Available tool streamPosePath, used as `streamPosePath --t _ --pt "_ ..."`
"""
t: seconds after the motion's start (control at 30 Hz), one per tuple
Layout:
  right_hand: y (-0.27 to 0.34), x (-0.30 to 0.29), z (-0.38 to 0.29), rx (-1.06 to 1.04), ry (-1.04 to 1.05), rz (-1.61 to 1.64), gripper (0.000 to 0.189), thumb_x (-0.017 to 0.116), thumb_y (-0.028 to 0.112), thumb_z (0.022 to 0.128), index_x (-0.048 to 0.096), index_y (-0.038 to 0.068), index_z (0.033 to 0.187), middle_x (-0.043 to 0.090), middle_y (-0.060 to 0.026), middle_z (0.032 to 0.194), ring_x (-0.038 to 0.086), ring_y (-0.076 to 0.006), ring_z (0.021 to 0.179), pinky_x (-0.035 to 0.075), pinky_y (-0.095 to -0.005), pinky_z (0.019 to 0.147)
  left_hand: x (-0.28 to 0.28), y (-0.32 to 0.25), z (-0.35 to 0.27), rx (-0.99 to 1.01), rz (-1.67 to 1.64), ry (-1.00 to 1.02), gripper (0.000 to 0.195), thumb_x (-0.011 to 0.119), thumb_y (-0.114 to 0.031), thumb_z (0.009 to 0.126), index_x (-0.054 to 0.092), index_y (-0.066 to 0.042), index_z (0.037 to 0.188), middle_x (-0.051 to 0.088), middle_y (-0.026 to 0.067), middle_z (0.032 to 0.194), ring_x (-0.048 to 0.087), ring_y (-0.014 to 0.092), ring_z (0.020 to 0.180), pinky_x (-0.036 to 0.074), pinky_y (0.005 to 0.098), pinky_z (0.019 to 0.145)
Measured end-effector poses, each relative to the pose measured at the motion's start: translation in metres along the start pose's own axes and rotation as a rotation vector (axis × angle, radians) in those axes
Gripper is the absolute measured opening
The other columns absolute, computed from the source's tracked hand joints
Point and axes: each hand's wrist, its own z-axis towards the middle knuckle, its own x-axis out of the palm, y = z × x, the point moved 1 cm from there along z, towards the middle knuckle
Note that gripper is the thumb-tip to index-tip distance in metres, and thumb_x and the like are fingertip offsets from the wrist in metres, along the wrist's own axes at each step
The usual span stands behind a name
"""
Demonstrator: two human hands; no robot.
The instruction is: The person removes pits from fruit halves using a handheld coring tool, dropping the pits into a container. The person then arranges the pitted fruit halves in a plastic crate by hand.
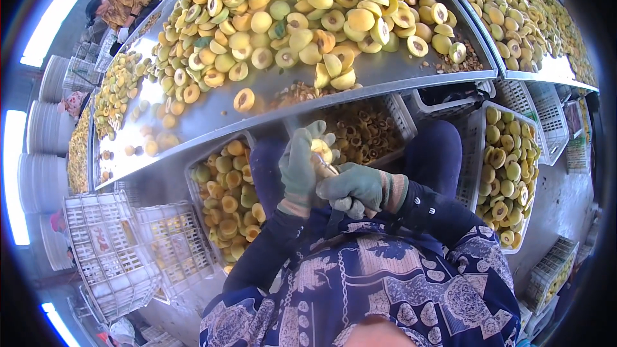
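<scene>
My left hand [296, 166], in a grey-green glove, is closed around a yellow peach half [322, 146]. From the other side my right hand [354, 187], gloved alike, grips a small pitting tool [328, 167]. The tool's metal end meets the fruit, and fingers hide much of both. Below and beyond the hands, between my knees, a crate holds brown pits and scraps [368, 130]. In front, a metal table [217, 114] carries a heap of halved peaches [299, 24], many with pits showing. Pit fragments [301, 94] lie along its near edge.
A crate of peach halves [226, 197] stands left of my legs, and another crate of halves [508, 168] stands right. White plastic crates [108, 250] are stacked at far left. A second heaped table [525, 19] adjoins at right. A co-worker [120, 9] sits at upper left.
</scene>
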Motion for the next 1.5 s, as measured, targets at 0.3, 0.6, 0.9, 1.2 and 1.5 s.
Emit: streamPosePath --t 0.3,0.6,0.9,1.2,1.5 --pt "-0.020 0.003 0.014 -0.109 0.583 0.653 0.034 0.039 0.023 0.099 0.055 -0.006 0.101 0.046 0.0067 0.051 0.042 -0.0030 0.038 0.040 -0.0195 0.038 0.014 -0.006 -0.009 0.089 -0.056 -0.055 0.029 0.059 -0.023 0.090 0.062 0.000 0.107 0.064 0.0077 0.096 0.064 0.017 0.080 0.056 0.0279 0.064" --pt "0.006 0.003 0.000 -0.212 0.209 0.570 0.026 0.055 0.018 0.091 0.057 -0.008 0.096 0.047 0.0017 0.052 0.040 -0.0064 0.035 0.038 -0.0208 0.036 -0.099 -0.048 0.010 0.736 0.411 -0.199 0.028 0.057 -0.014 0.090 0.059 -0.001 0.114 0.064 0.0133 0.106 0.067 0.024 0.087 0.060 0.0282 0.058" --pt "0.098 -0.071 0.045 -0.710 -1.084 -1.028 0.036 0.065 0.038 0.082 0.059 0.005 0.094 0.061 -0.0075 0.074 0.059 -0.0214 0.059 0.046 -0.0336 0.047 -0.233 -0.073 0.002 0.397 0.083 -0.413 0.034 0.056 -0.031 0.091 0.056 -0.004 0.110 0.061 0.0068 0.098 0.063 0.016 0.079 0.056 0.0278 0.056" --pt "0.172 -0.108 0.076 -0.277 -1.135 -1.024 0.037 0.065 0.034 0.078 0.060 0.004 0.099 0.061 -0.0112 0.073 0.059 -0.0232 0.062 0.047 -0.0347 0.058 -0.323 -0.028 -0.022 0.335 0.343 -0.565 0.026 0.058 -0.018 0.092 0.059 -0.001 0.111 0.062 0.0055 0.098 0.059 0.014 0.086 0.050 0.0253 0.076" --pt "0.103 -0.004 0.016 -0.518 -0.592 -0.255 0.021 0.061 0.020 0.087 0.062 0.003 0.099 0.067 -0.0064 0.088 0.051 -0.0090 0.041 0.039 -0.0188 0.034 -0.088 -0.062 0.000 0.684 0.333 -0.022 0.032 0.047 -0.017 0.097 0.055 0.004 0.120 0.060 0.0125 0.117 0.057 0.020 0.106 0.044 0.0294 0.094"
